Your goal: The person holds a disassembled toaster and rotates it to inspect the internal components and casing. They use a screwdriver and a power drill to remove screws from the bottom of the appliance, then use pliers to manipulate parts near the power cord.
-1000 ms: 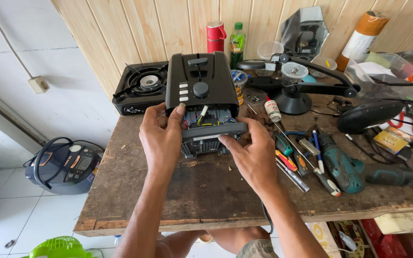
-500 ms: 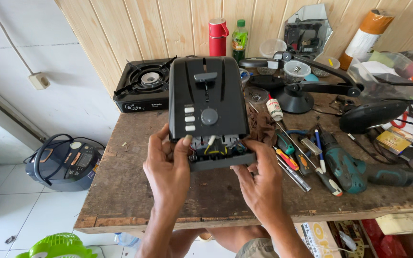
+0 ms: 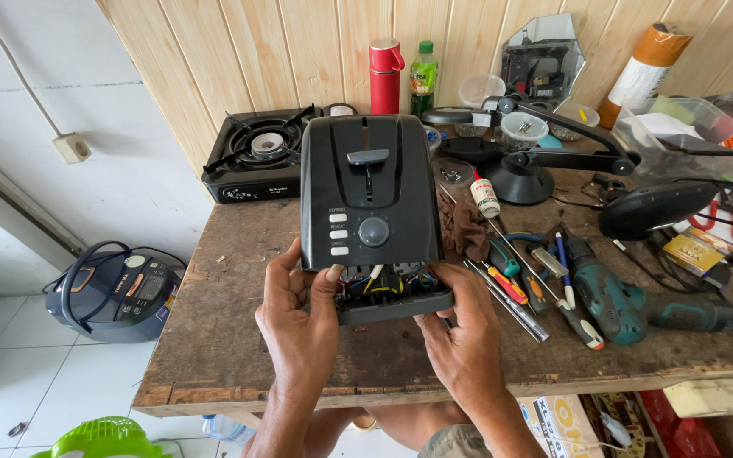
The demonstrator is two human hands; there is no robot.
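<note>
Only one view is on record: the camera on your head. It looks forward and steeply down across the worn wooden workbench (image 3: 214, 356), towards the pale vertical-plank wall (image 3: 239, 51) behind it. It sits close: your left hand (image 3: 303, 326) and right hand (image 3: 464, 343) enter from the bottom edge, and the black plastic toaster (image 3: 371, 191) they grip fills the centre of the frame. To the left, the view drops past the bench edge to the white tiled floor (image 3: 27, 390). The bench runs out of frame at right.
</note>
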